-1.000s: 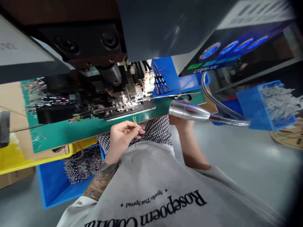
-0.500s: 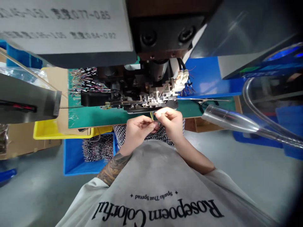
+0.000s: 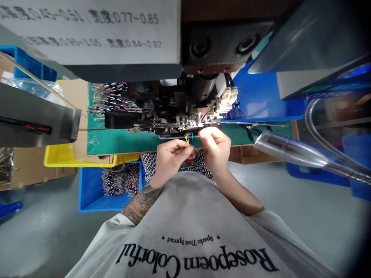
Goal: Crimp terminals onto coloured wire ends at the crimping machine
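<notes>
While both hands, left hand (image 3: 171, 156) and right hand (image 3: 214, 148), pinch them, the wires (image 3: 188, 138) point up toward the machine (image 3: 179, 116).

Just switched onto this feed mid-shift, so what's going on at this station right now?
A person in a grey shirt is working at a bench press machine. The left hand pinches a small bundle of thin coloured wires, their yellow and blue ends pointing up toward the machine's tooling. The right hand is raised beside them, fingertips at the machine's front edge. A blue bin of wire pieces sits below the green bench top, and a gooseneck lamp reaches in from the right.
</notes>
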`<state>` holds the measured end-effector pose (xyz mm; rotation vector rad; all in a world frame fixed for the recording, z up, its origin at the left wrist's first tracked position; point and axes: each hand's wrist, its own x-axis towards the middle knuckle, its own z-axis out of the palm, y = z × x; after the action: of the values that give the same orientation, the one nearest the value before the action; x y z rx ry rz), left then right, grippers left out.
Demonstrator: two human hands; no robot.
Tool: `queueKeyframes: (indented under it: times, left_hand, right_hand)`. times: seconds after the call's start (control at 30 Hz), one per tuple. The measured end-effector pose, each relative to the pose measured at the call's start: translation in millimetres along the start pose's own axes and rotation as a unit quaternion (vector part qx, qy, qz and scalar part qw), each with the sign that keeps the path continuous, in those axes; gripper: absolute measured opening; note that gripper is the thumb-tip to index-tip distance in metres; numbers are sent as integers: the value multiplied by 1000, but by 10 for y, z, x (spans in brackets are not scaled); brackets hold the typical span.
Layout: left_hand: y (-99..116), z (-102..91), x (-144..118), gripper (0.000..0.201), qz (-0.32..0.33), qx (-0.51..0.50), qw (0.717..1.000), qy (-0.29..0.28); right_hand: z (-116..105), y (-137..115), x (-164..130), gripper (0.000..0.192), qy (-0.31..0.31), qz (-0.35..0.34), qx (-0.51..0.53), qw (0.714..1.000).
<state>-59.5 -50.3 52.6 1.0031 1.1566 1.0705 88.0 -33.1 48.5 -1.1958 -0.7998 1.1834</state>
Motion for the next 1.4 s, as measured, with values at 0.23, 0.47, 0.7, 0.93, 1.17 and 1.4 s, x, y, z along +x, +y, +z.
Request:
queueKeyframes:
  times: [0.23, 0.47, 0.7, 0.93, 1.17, 1.4]
  left_hand:
    - [100, 28, 92, 24, 20, 70, 996, 46]
    - [77, 48, 128, 24, 22, 55, 996, 68]
    - [71, 55, 139, 20, 28, 45, 995, 82]
    - [58, 50, 143, 18, 25, 33, 996, 81]
    - [50, 41, 150, 18, 16, 33, 996, 79]
    - [123, 36, 136, 17, 5, 71, 995, 65]
  right_hand:
    - [103, -48, -6, 25, -37, -9, -120, 992]
    - [114, -64, 107, 34, -49, -1, -112, 992]
    - [109, 0, 145, 34, -54, 10, -84, 995]
    - [138, 9, 138, 43, -39, 16, -79, 996]
    - [144, -26, 119, 44, -42, 15, -105, 993]
    - [105, -67, 73, 31, -54, -4, -118, 992]
